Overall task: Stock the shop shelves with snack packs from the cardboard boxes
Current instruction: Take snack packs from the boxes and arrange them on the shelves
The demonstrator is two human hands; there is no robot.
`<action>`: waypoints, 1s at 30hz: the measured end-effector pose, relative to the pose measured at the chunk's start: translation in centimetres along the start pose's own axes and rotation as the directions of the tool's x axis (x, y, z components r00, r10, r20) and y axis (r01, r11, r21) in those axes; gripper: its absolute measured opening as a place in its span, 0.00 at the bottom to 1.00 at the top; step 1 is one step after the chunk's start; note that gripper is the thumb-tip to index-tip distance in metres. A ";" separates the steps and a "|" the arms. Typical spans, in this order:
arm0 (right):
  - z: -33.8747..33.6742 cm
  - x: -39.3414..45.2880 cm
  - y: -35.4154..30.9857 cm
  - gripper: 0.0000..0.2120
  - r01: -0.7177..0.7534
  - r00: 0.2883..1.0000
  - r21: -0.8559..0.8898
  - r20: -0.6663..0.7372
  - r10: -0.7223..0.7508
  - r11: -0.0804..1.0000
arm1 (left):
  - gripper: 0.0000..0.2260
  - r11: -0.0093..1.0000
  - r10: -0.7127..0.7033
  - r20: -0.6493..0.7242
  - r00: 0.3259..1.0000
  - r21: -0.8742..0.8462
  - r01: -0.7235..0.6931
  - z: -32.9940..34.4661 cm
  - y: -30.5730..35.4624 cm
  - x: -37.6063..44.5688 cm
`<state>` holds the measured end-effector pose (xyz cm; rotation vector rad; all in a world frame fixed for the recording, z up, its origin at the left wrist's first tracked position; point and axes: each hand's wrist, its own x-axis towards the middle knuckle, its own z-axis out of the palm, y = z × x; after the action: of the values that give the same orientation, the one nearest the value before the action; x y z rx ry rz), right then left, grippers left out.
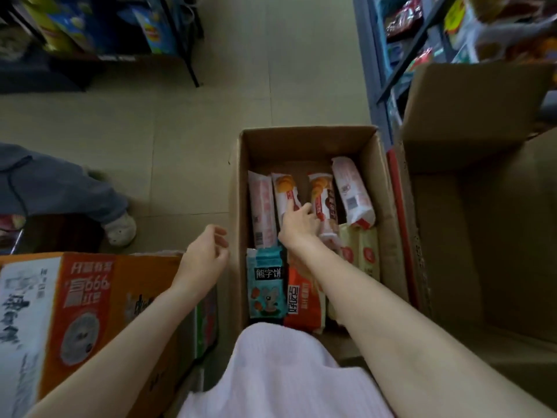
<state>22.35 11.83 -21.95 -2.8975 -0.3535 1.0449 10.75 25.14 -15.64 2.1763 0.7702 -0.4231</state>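
Picking is under way: the right hand (pixel 298 224), fingers not yet closed, touches a biscuit pack (pixel 284 191) in the open cardboard box (pixel 304 135) (left hand (pixel 205 254) idle, loosely curled); next, grip and lift toward the shelves (pixel 401 55).

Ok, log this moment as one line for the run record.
stage: picking from open box | right hand: reaching in, forefinger on a biscuit pack | left hand: empty, beside box | shelving: not yet
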 end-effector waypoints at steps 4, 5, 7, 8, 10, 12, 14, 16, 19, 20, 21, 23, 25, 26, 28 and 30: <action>-7.3 -4.3 1.8 0.19 0.026 0.999 0.299 -0.036 -0.016 0.954 | 0.11 0.993 0.114 -0.030 0.993 -0.041 -0.115 -1.7 5.1 -2.0; -9.2 -6.2 2.6 0.17 0.064 0.997 0.312 -0.053 -0.050 0.948 | 0.13 0.986 0.162 -0.021 0.987 -0.046 -0.163 -2.1 6.6 -2.9; -13.0 -11.3 4.7 0.16 0.161 0.986 0.283 -0.083 -0.143 0.946 | 0.22 0.954 0.296 0.052 0.954 0.040 -0.298 -2.6 9.5 -4.8; -15.0 -14.6 5.9 0.16 0.216 0.975 0.271 -0.101 -0.196 0.938 | 0.28 0.920 0.353 0.124 0.927 0.136 -0.368 -2.8 10.9 -5.8; -19.0 -22.0 8.1 0.17 0.318 0.946 0.259 -0.146 -0.289 0.912 | 0.37 0.817 0.423 0.270 0.865 0.298 -0.493 -3.3 14.0 -8.3; -22.4 -29.6 10.6 0.16 0.400 0.909 0.203 -0.215 -0.358 0.894 | 0.40 0.722 0.499 0.364 0.787 0.327 -0.609 -3.7 17.6 -11.4; -24.7 -36.7 13.4 0.16 0.396 0.901 0.168 -0.258 -0.348 0.903 | 0.42 0.629 0.589 0.419 0.691 0.298 -0.718 -3.8 21.8 -14.9; -25.2 -43.2 16.3 0.18 0.338 0.906 0.174 -0.326 -0.270 0.925 | 0.38 0.469 0.688 0.439 0.577 0.338 -0.816 -3.1 25.7 -18.7; -23.5 -50.6 20.8 0.28 0.227 0.906 0.275 -0.412 -0.099 0.934 | 0.33 0.211 0.849 0.354 0.393 0.454 -0.866 -0.7 30.5 -25.1; -22.3 -52.7 22.1 0.30 0.175 0.911 0.343 -0.412 -0.019 0.923 | 0.32 0.118 0.892 0.335 0.304 0.477 -0.871 0.4 31.7 -27.2; -20.9 -54.5 23.3 0.30 0.132 0.909 0.418 -0.412 0.059 0.899 | 0.32 -0.001 0.928 0.323 0.188 0.505 -0.863 1.5 32.7 -29.0; -17.7 -57.2 25.5 0.28 0.062 0.882 0.543 -0.422 0.208 0.838 | 0.33 -0.299 0.939 0.319 -0.127 0.576 -0.761 3.5 34.1 -32.7; -14.5 -58.9 27.7 0.25 -0.005 0.865 0.630 -0.386 0.319 0.776 | 0.33 -0.497 0.867 0.313 -0.387 0.577 -0.648 5.6 35.0 -35.8; -13.0 -59.8 28.6 0.23 -0.029 0.864 0.676 -0.354 0.358 0.737 | 0.31 -0.564 0.821 0.305 -0.483 0.564 -0.603 6.6 35.3 -37.3; -10.5 -61.5 30.4 0.21 -0.032 0.847 0.767 -0.319 0.425 0.640 | 0.29 -0.645 0.743 0.281 -0.608 0.546 -0.535 8.9 35.8 -39.9; -8.6 -63.6 31.9 0.15 0.018 0.806 0.836 -0.337 0.487 0.549 | 0.31 -0.657 0.728 0.248 -0.640 0.521 -0.545 11.2 36.2 -42.1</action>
<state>-13.29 -33.27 20.77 -2.2011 0.4865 0.1898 1.48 -18.49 19.29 2.1411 -1.8569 1.1932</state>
